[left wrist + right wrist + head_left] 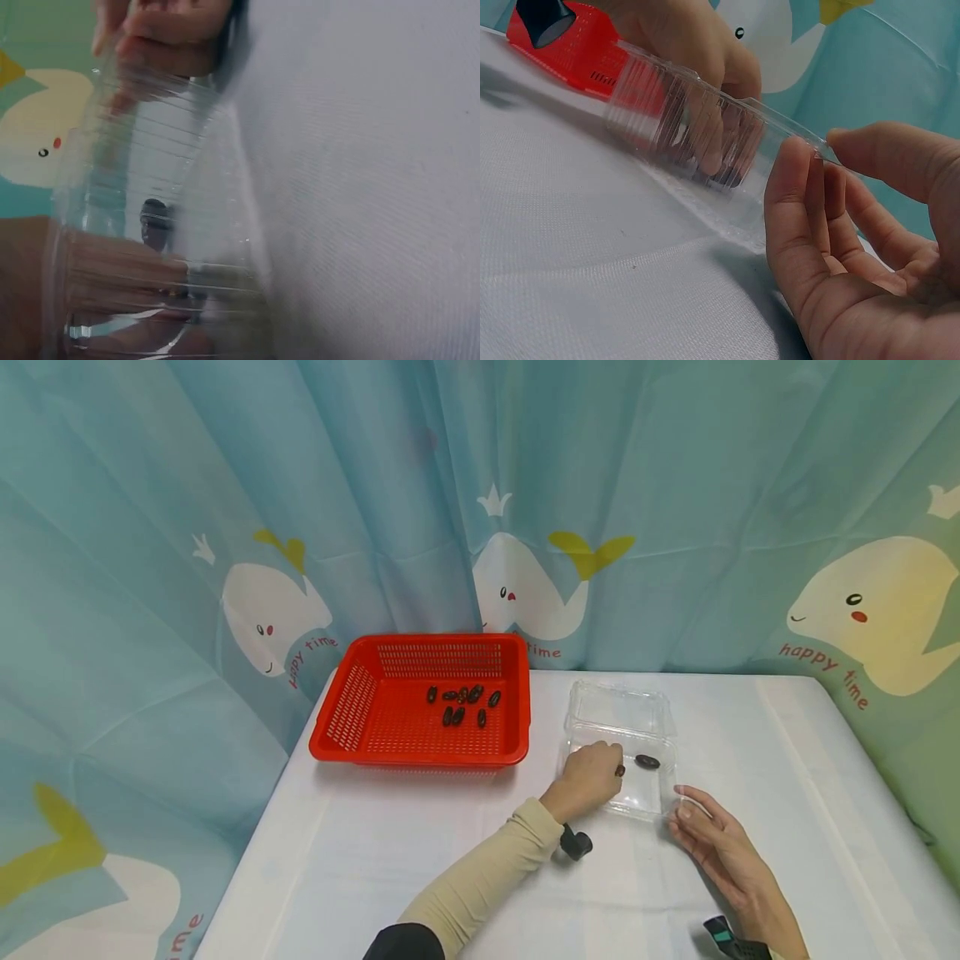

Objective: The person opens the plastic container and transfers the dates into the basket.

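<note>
A clear plastic clamshell box lies with its lid folded back. My left hand reaches down inside it, fingers curled, with a dark brown date at the fingertips. Another date rests on the box floor to the right of that hand; through the wall in the left wrist view this date shows as well. At the box's near right corner, my right hand pinches the rim between thumb and fingers, as the right wrist view shows of the hand.
A red plastic basket with perforated sides stands left of the box, several dates lying on its floor. A white cloth covers the table. Behind hangs a blue curtain printed with whales.
</note>
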A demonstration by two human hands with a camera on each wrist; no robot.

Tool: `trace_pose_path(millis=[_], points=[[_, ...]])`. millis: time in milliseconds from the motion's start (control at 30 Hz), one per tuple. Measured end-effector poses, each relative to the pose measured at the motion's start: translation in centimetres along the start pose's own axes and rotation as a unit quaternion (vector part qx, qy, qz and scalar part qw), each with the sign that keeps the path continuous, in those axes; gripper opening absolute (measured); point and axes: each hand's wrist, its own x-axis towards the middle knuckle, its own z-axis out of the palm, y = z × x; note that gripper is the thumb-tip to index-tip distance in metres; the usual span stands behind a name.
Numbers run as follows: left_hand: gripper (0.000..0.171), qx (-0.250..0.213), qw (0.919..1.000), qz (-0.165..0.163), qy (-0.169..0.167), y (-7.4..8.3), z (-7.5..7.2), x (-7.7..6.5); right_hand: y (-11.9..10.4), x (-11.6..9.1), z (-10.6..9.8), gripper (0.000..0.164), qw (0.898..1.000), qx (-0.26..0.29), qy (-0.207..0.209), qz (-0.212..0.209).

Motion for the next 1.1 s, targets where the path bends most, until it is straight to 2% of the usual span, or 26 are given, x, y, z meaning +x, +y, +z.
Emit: trace_pose_path(millis=[200, 267, 333, 533, 700, 767, 800, 933, 1100], points=[[0.011, -0.095, 0.9954, 0.000, -0.017, -0.4, -0.5, 0.4, 0.0, 0.0, 0.0, 0.032, 1.000, 0.008, -0.007, -0.004], [0.014, -0.139, 0.9901, 0.001, -0.021, -0.5, -0.7, 0.5, 0.0, 0.0, 0.0, 0.033, 1.000, 0.010, -0.011, -0.006], [0.017, -0.190, 0.9815, -0.002, -0.024, -0.7, -0.9, 0.5, 0.0, 0.0, 0.0, 0.032, 1.000, 0.011, -0.012, -0.006], [0.020, -0.333, 0.9428, -0.019, -0.013, -1.3, -1.5, 0.5, 0.0, 0.0, 0.0, 0.032, 1.000, 0.004, -0.004, 0.002], [0.023, -0.443, 0.8958, -0.028, -0.022, -1.9, -2.5, 0.2, 0.0, 0.1, 0.0, 0.033, 1.000, 0.005, 0.006, 0.007], [0.025, -0.472, 0.8804, -0.027, -0.031, -2.1, -3.3, 0.1, 0.0, 0.1, 0.0, 0.032, 1.000, 0.006, 0.011, 0.009], [0.026, -0.481, 0.8756, -0.025, -0.033, -2.2, -3.7, 0.0, 0.0, 0.1, 0.0, 0.032, 1.000, 0.008, 0.012, 0.010], [0.027, -0.494, 0.8688, -0.019, -0.035, -2.5, -5.6, -0.5, 0.0, 0.1, 0.0, 0.032, 1.000, 0.011, 0.013, 0.011], [0.027, -0.484, 0.8744, -0.026, -0.022, -3.2, -7.3, -0.9, 0.0, 0.1, 0.0, 0.031, 1.000, 0.003, 0.014, 0.015]])
